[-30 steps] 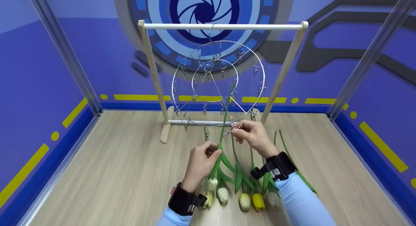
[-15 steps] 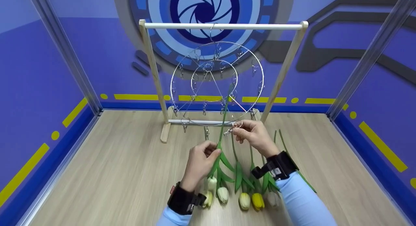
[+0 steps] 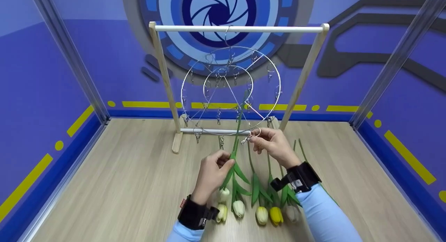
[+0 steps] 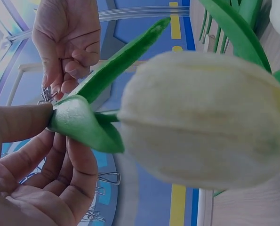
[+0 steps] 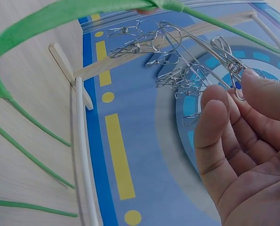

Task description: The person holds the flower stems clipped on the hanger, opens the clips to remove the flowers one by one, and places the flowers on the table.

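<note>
In the head view, my left hand pinches an artificial white tulip near its leaves, bloom toward me and stem slanting up in front of the round wire clip hanger. The bloom fills much of the left wrist view, with thumb and fingers on the leaf base. To the right, my right hand pinches a metal clip at the hanger's near lower edge. The right wrist view shows this clip between thumb and fingers. The tulip's stem is apart from the clip, just left of it.
Several more tulips lie on the wooden table, including a yellow tulip and a white tulip. The hanger, bearing several clips, hooks over the bar of a wooden rack. Blue panels stand behind and at both sides.
My left hand has shifted slightly left with the tulip. The hanger has swung a little to the left. My right hand has stayed nearly still on the clip.
</note>
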Demonstrator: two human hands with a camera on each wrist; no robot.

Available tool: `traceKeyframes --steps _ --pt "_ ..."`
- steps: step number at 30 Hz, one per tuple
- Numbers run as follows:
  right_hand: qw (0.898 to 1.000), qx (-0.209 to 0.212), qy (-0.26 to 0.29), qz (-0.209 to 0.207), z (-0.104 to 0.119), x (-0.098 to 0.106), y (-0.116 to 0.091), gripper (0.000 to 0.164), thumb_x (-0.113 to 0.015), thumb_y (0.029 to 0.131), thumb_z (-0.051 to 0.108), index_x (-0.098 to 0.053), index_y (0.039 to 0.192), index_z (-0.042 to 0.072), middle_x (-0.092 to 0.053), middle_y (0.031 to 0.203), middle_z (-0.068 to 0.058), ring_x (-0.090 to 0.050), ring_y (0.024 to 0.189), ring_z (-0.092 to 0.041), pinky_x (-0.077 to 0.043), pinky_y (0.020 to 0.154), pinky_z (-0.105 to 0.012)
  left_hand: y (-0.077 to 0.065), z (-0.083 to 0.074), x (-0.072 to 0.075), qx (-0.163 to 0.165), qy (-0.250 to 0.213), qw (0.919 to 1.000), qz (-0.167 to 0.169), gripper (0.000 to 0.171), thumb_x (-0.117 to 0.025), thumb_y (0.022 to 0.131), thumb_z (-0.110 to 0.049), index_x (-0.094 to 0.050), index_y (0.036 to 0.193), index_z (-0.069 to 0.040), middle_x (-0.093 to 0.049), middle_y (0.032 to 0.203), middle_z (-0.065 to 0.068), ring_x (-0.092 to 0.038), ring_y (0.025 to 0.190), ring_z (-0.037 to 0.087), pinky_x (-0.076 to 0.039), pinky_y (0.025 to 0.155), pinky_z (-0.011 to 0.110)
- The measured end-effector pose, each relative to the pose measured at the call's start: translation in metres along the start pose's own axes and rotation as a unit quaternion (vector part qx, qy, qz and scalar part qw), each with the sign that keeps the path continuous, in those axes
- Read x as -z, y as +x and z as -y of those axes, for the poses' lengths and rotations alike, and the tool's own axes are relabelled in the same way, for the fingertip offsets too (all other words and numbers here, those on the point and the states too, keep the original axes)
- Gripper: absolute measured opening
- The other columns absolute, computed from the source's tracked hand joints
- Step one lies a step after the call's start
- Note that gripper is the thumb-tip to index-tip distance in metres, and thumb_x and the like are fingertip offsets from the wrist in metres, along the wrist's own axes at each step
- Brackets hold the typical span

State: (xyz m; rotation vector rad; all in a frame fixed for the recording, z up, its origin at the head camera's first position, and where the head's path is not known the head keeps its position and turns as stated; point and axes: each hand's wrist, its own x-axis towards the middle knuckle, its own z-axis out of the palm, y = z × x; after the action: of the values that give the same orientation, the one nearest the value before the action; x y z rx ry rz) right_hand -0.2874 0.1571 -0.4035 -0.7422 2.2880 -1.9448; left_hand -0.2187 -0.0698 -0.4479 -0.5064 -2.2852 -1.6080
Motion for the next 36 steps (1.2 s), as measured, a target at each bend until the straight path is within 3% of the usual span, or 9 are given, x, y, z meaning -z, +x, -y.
traceKeyframes --steps 11,20,27,34,36 --pt "0.999 0.022 0.013 0.019 -0.002 0.005 -0.001 0.028 -0.059 0.104 0.006 -0.058 0.123 -0.014 -0.068 0.096 -0.004 -0.065 0.075 -0.013 -0.055 0.063 -0.024 0.0 0.001 0.004 0.008 0.011 0.9999 0.004 0.014 -0.072 0.095 -0.008 -0.072 0.106 0.001 -0.072 0.09 0.007 -0.064 0.079 0.017 -0.053 0.074 0.025" --pt "0.998 0.025 0.052 0.001 0.001 0.009 -0.003 0.028 -0.055 0.105 0.007 -0.054 0.127 -0.01 -0.068 0.099 -0.012 -0.065 0.073 -0.014 -0.054 0.062 -0.025 0.0 0.002 0.007 0.001 0.024 0.9997 0.009 0.015 -0.071 0.098 -0.011 -0.073 0.109 -0.001 -0.072 0.093 0.006 -0.065 0.082 0.017 -0.054 0.076 0.026" --pt "0.999 0.02 0.051 -0.003 -0.001 0.014 -0.006 0.028 -0.054 0.106 0.008 -0.054 0.128 -0.011 -0.069 0.097 -0.007 -0.066 0.074 -0.014 -0.055 0.062 -0.025 0.001 0.005 0.011 -0.006 0.031 0.9995 0.004 0.014 -0.074 0.095 -0.01 -0.075 0.107 -0.003 -0.072 0.092 0.005 -0.064 0.08 0.015 -0.052 0.074 0.025" --pt "0.999 0.006 0.034 -0.014 -0.002 0.019 -0.008 0.027 -0.056 0.106 0.011 -0.061 0.125 -0.008 -0.065 0.104 -0.026 -0.066 0.075 -0.016 -0.055 0.064 -0.027 0.002 0.007 0.017 -0.015 0.048 0.9987 0.001 0.015 -0.077 0.092 -0.01 -0.076 0.104 -0.003 -0.071 0.092 0.006 -0.063 0.078 0.015 -0.052 0.071 0.023" --pt "1.0 0.004 0.025 -0.019 -0.003 0.02 -0.009 0.026 -0.057 0.106 0.011 -0.063 0.124 -0.006 -0.066 0.102 -0.023 -0.066 0.075 -0.016 -0.056 0.064 -0.028 0.002 0.007 0.019 -0.017 0.055 0.9983 0.005 0.014 -0.077 0.092 -0.01 -0.076 0.104 -0.003 -0.071 0.092 0.006 -0.063 0.079 0.016 -0.052 0.071 0.024"
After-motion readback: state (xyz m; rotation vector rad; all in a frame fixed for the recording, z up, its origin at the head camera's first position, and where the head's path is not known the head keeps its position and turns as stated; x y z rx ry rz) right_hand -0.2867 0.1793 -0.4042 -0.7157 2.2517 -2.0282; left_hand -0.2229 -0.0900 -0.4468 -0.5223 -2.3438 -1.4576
